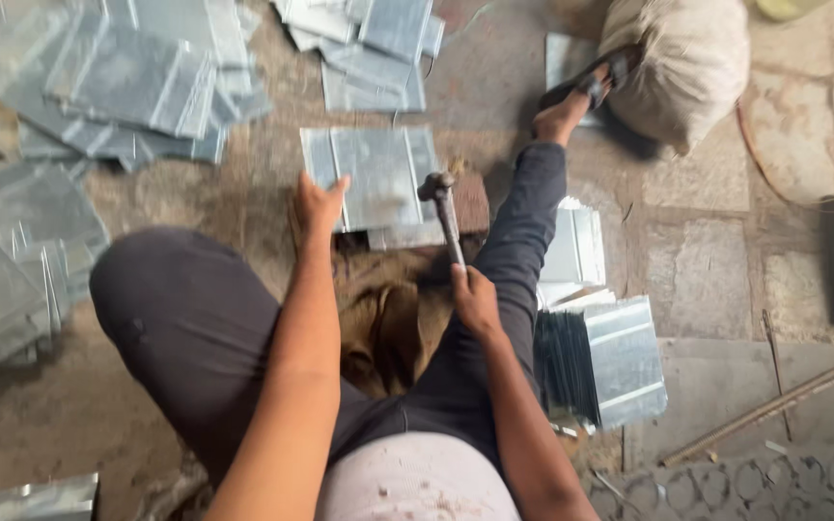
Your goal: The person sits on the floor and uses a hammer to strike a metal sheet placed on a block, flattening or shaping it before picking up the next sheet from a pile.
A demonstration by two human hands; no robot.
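A folded sheet-metal piece (pixel 378 178), grey and ribbed with raised seams, lies flat on a low block between the person's legs, its seams running away from the viewer. The left hand (pixel 319 205) rests on its near-left edge, fingers spread and pressing down on the sheet rather than gripping it. The right hand (pixel 475 299) is closed around the lower end of a hammer (pixel 444 214), whose handle points up and slightly left, away from the body, so that the head sits over the sheet's right edge. Just right of the right hand, beside the outstretched leg, stands a stack of similar folded sheets (pixel 605 362), shiny and packed on edge. More grey sheets lie in loose heaps at the top left (pixel 137 77) and the top middle (pixel 369 48). A bulging pale sack (pixel 692 68) sits at the top right, beyond the sandalled foot (pixel 576 101).
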